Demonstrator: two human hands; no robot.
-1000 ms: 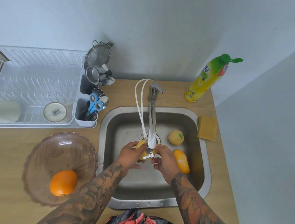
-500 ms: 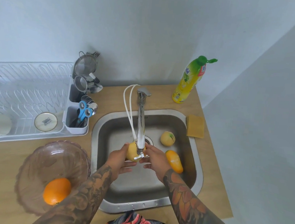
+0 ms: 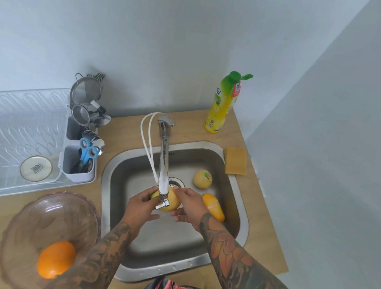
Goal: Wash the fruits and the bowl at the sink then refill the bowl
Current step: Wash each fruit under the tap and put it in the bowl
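Under the tap (image 3: 164, 165), my left hand (image 3: 141, 206) and my right hand (image 3: 188, 207) together hold a yellow fruit (image 3: 172, 203) over the steel sink (image 3: 237, 180). The tap's spout hides part of that fruit. A pale yellow apple (image 3: 202, 179) and an orange mango (image 3: 213, 206) lie in the basin to the right of my hands. On the counter at the lower left stands a brownish glass bowl (image 3: 41, 217) with one orange (image 3: 56, 259) in it.
A yellow dish-soap bottle (image 3: 222, 105) stands behind the sink and a yellow sponge (image 3: 235, 161) lies on its right rim. At left is a white dish rack (image 3: 15, 129) with a utensil holder (image 3: 78, 160) holding scissors and strainers. Walls close in behind and to the right.
The view has shifted, so the whole scene sits further left in the frame. Both hands have stayed under the tap, turning the yellow fruit between them.
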